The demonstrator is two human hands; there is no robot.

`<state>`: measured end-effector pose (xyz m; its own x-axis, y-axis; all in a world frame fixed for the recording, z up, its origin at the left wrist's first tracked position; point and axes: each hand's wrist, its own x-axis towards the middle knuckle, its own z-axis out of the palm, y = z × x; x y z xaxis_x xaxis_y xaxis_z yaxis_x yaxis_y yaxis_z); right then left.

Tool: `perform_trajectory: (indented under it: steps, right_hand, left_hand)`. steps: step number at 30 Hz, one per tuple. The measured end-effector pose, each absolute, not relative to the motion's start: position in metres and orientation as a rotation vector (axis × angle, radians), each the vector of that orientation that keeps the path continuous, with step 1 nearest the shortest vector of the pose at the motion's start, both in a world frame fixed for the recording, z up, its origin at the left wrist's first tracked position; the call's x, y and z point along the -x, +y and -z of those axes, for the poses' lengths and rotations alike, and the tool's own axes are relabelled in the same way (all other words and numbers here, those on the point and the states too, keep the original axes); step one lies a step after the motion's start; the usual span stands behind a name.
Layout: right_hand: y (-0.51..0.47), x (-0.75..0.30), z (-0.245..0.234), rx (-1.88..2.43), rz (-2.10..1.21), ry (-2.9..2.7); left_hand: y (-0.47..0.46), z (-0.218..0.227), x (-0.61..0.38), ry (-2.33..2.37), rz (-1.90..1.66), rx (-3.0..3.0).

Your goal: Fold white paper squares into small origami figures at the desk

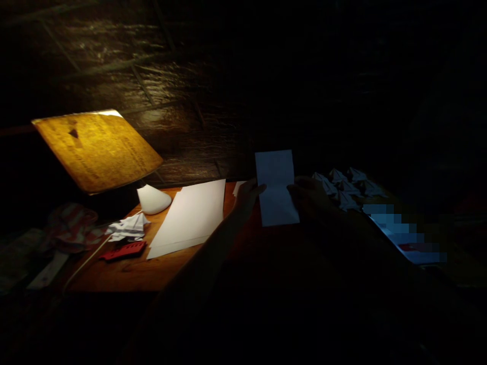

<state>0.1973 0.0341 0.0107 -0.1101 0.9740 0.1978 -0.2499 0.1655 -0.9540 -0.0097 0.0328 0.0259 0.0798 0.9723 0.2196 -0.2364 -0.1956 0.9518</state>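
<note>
In the middle of the dim head view, a narrow white sheet of paper point(277, 203) is held upright above the table, with a faint crease across it. My left hand point(249, 193) pinches its left edge, thumb on the near face. On the opposite edge my right hand point(306, 191) grips the paper the same way, its fingers mostly lost in shadow. To the left lies a stack of white paper point(194, 215). Several folded paper shapes point(344, 188) stand in a group to the right of my right hand.
A lamp with a yellow shade point(99, 152) lights the left side of the wooden table point(163, 271). Near its base lie crumpled striped paper point(129, 226), a red object point(125, 251) and a cord point(88, 261). A glowing, pixelated screen point(403, 238) is at the right.
</note>
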Motion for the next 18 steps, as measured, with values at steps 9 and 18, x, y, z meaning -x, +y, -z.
perform_trajectory:
  steps: [9, 18]
  right_hand:
    - [0.036, -0.199, -0.01, 0.737, -1.337, -1.141]
    - [0.028, -0.199, -0.019, 0.623, -1.457, -1.161]
  left_hand:
    - [0.03, -0.034, 0.015, 0.848, -1.312, -1.127]
    - [0.024, -0.04, 0.017, 0.678, -1.207, -1.029]
